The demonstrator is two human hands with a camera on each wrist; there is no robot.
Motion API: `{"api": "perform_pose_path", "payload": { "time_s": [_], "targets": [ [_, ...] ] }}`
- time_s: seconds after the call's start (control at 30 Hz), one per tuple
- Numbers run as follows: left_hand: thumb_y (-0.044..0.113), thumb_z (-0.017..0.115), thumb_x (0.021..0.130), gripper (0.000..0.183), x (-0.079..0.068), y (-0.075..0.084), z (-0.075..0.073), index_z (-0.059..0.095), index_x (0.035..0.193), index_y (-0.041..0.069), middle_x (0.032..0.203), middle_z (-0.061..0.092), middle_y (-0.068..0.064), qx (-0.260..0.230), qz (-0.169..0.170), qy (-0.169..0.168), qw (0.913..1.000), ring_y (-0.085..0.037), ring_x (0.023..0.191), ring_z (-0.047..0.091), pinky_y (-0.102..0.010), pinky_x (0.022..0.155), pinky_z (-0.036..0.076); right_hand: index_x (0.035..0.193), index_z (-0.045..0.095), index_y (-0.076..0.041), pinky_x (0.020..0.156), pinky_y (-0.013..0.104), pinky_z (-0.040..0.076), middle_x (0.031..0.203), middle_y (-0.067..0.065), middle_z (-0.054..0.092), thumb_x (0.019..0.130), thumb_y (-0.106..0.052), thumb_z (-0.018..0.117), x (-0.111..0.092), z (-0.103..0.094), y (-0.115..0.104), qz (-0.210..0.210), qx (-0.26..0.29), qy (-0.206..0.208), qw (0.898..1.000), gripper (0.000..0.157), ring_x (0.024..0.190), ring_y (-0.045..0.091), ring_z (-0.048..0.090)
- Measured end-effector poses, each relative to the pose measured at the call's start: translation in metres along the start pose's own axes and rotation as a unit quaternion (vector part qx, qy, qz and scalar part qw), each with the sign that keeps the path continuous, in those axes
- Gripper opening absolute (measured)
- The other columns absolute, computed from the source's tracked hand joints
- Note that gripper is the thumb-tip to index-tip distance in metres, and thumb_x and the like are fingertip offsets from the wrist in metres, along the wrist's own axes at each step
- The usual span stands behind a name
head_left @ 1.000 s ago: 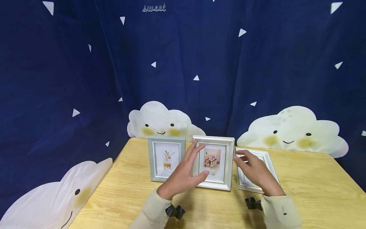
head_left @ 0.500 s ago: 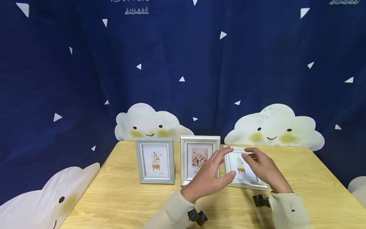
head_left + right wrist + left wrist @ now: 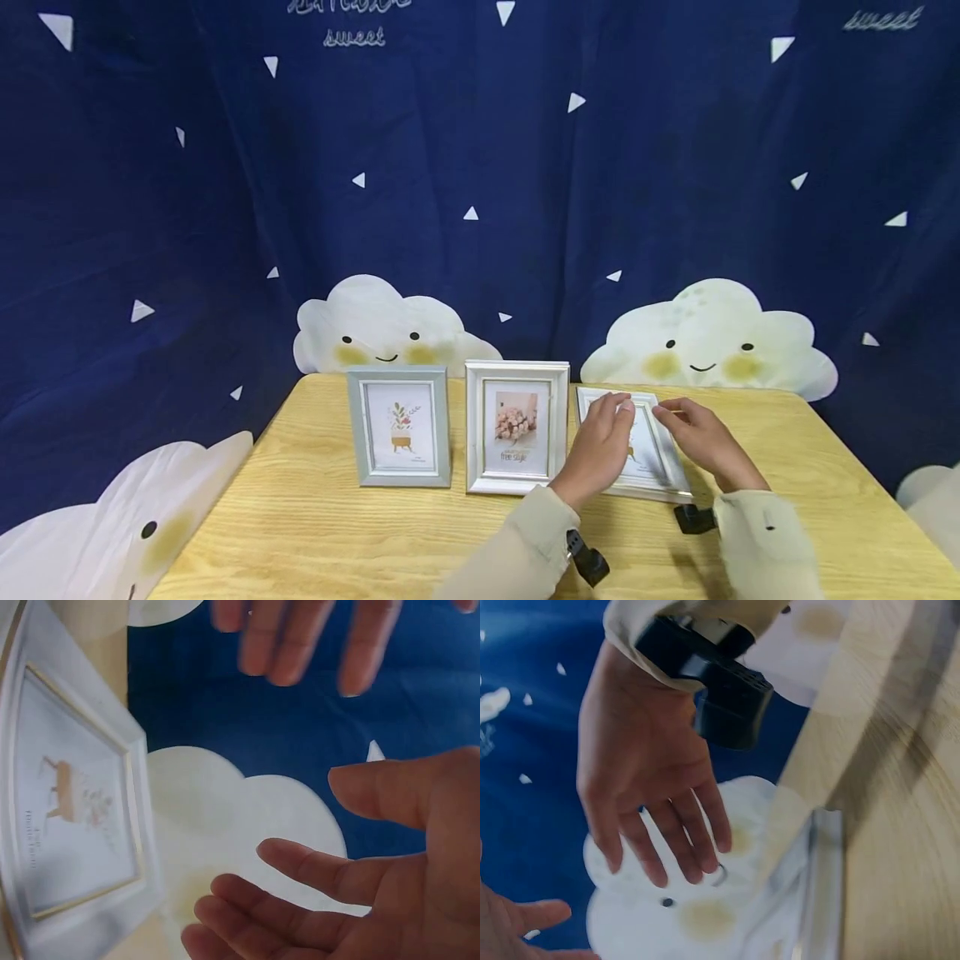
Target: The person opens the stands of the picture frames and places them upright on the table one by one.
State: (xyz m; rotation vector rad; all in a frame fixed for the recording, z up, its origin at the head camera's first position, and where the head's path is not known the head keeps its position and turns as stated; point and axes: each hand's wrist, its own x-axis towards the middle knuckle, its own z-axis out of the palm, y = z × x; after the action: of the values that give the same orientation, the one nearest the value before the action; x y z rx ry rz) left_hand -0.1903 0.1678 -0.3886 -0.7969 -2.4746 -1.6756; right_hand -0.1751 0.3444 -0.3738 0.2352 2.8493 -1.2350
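In the head view my left hand (image 3: pixel 600 446) hovers over the left part of a white picture frame (image 3: pixel 648 457) that lies back on the table. Its fingers are straight and hold nothing; the left wrist view shows the open palm (image 3: pixel 649 750) above the frame's edge (image 3: pixel 826 885). My right hand (image 3: pixel 705 442) is by the same frame's right side, with fingers loosely bent and nothing between them. The flower-pot print (image 3: pixel 71 795) inside shows in the right wrist view, and the left hand partly hides it in the head view.
To the left a white picture frame (image 3: pixel 555 425) with a rose photo stands upright. Beside it stands a grey-green frame (image 3: pixel 360 429) with a plant print. The wooden table (image 3: pixel 300 525) ends at a blue curtain (image 3: pixel 420 242) with cloud prints.
My left hand has moved right, from in front of the rose-photo frame to over the lying frame. My right hand has shifted from that frame's left side to its right. The head view has turned right.
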Motion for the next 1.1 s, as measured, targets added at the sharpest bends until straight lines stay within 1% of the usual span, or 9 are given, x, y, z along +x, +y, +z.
{"api": "perform_pose_path", "payload": {
  "time_s": [0.1,0.2,0.37,0.47,0.57,0.7,0.83,0.97,1.1],
  "targets": [
    [0.047,0.021,0.104,0.056,0.005,-0.011,0.015,0.049,0.136,0.012,0.143,0.044,-0.009,-0.007,-0.059,0.026,0.9979,-0.022,0.132,0.042,-0.039,0.107,0.035,0.139,0.039,0.006,0.093,0.058,0.041,0.139,0.035,0.039,0.098,-0.059,0.036,0.007,0.005,0.010,0.012,0.010,-0.005,1.000,0.077,0.124,0.049,0.041],
    [0.050,0.023,0.102,0.061,0.009,-0.021,0.029,0.045,0.140,0.008,0.148,0.038,-0.013,-0.012,-0.112,0.053,0.9922,-0.028,0.137,0.035,-0.045,0.111,0.030,0.138,0.039,0.008,0.094,0.058,0.041,0.139,0.035,0.039,0.099,-0.055,0.037,0.012,0.012,0.018,0.021,0.016,0.002,1.000,0.075,0.123,0.049,0.042],
    [0.052,0.029,0.101,0.065,0.011,-0.032,0.046,0.042,0.142,0.004,0.153,0.027,-0.021,-0.018,-0.164,0.085,0.9827,-0.037,0.143,0.020,-0.054,0.114,0.015,0.135,0.041,0.011,0.093,0.056,0.041,0.133,0.035,0.044,0.100,-0.049,0.040,0.018,0.018,0.029,0.030,0.034,0.019,0.999,0.069,0.119,0.047,0.046],
    [0.050,0.032,0.100,0.063,0.011,-0.037,0.053,0.043,0.141,0.003,0.152,0.025,-0.026,-0.019,-0.178,0.103,0.9784,-0.042,0.142,0.018,-0.056,0.114,0.012,0.134,0.042,0.012,0.094,0.057,0.040,0.133,0.037,0.043,0.100,-0.047,0.040,0.022,0.021,0.034,0.039,0.037,0.027,0.998,0.068,0.119,0.047,0.045],
    [0.047,0.035,0.100,0.061,0.012,-0.043,0.058,0.043,0.141,0.002,0.152,0.023,-0.027,-0.014,-0.195,0.118,0.9737,-0.042,0.142,0.018,-0.056,0.113,0.013,0.135,0.041,0.012,0.095,0.060,0.039,0.136,0.038,0.039,0.100,-0.046,0.040,0.025,0.024,0.037,0.046,0.034,0.028,0.998,0.067,0.122,0.051,0.042],
    [0.046,0.037,0.100,0.061,0.014,-0.050,0.061,0.043,0.141,0.002,0.152,0.023,-0.028,-0.018,-0.212,0.135,0.9677,-0.042,0.141,0.019,-0.056,0.112,0.015,0.136,0.039,0.011,0.099,0.062,0.035,0.141,0.038,0.032,0.100,-0.044,0.041,0.029,0.028,0.040,0.059,0.034,0.028,0.997,0.066,0.126,0.053,0.036],
    [0.046,0.039,0.099,0.061,0.020,-0.053,0.063,0.044,0.140,0.001,0.150,0.024,-0.031,-0.034,-0.226,0.146,0.9624,-0.044,0.140,0.019,-0.057,0.112,0.016,0.138,0.036,0.010,0.100,0.063,0.032,0.143,0.036,0.029,0.099,-0.042,0.042,0.033,0.031,0.042,0.079,0.040,0.024,0.996,0.065,0.128,0.052,0.033],
    [0.045,0.041,0.098,0.061,0.026,-0.052,0.063,0.045,0.139,0.000,0.148,0.025,-0.034,-0.047,-0.239,0.154,0.9576,-0.046,0.139,0.020,-0.059,0.112,0.014,0.142,0.031,0.008,0.100,0.063,0.033,0.144,0.036,0.027,0.097,-0.047,0.045,0.038,0.032,0.041,0.089,0.044,0.019,0.995,0.072,0.128,0.051,0.033],
    [0.043,0.040,0.098,0.060,0.030,-0.050,0.062,0.046,0.137,-0.001,0.148,0.027,-0.034,-0.050,-0.241,0.152,0.9572,-0.045,0.140,0.020,-0.057,0.113,0.014,0.145,0.026,0.006,0.102,0.064,0.030,0.147,0.036,0.023,0.095,-0.053,0.045,0.044,0.031,0.041,0.086,0.052,0.013,0.995,0.080,0.131,0.052,0.030]
  ]
}}
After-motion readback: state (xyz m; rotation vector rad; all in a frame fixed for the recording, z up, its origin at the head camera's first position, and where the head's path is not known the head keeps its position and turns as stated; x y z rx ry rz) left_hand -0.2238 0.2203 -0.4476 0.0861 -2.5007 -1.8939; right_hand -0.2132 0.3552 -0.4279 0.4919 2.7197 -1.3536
